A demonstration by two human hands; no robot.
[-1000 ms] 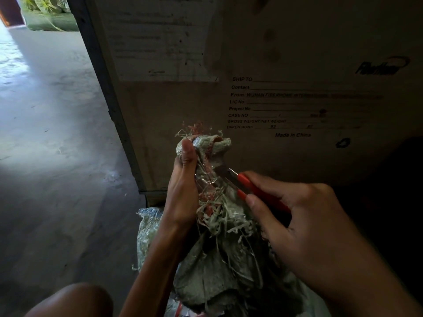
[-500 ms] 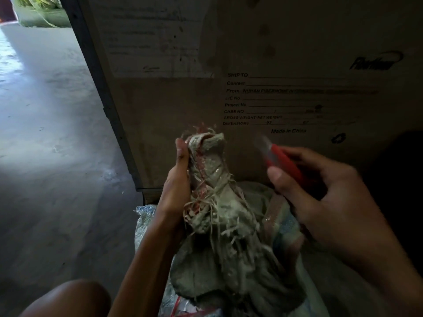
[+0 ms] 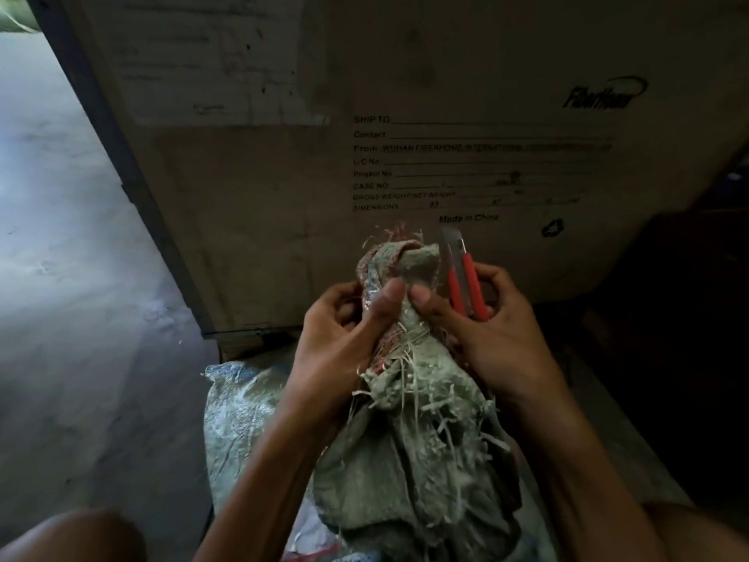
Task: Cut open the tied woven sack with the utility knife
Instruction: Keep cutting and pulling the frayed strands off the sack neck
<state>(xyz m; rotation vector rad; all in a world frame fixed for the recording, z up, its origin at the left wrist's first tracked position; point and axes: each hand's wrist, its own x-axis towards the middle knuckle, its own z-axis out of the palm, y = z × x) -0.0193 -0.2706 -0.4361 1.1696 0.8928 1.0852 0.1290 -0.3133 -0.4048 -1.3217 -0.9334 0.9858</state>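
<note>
Woven sack (image 3: 405, 448) neck gripped by left hand (image 3: 344, 338) and right hand (image 3: 502, 342), which also clasps utility knife (image 3: 466, 277)

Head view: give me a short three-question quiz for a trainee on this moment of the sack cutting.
1. True or false: the right hand holds the utility knife with its blade end pointing away from the person.
2. What does the left hand grip? A. the utility knife B. the tied neck of the woven sack C. nothing
3. Fill in: the box behind the sack is printed "Made in ____".
Key: 1 true; 2 B; 3 China.
</note>
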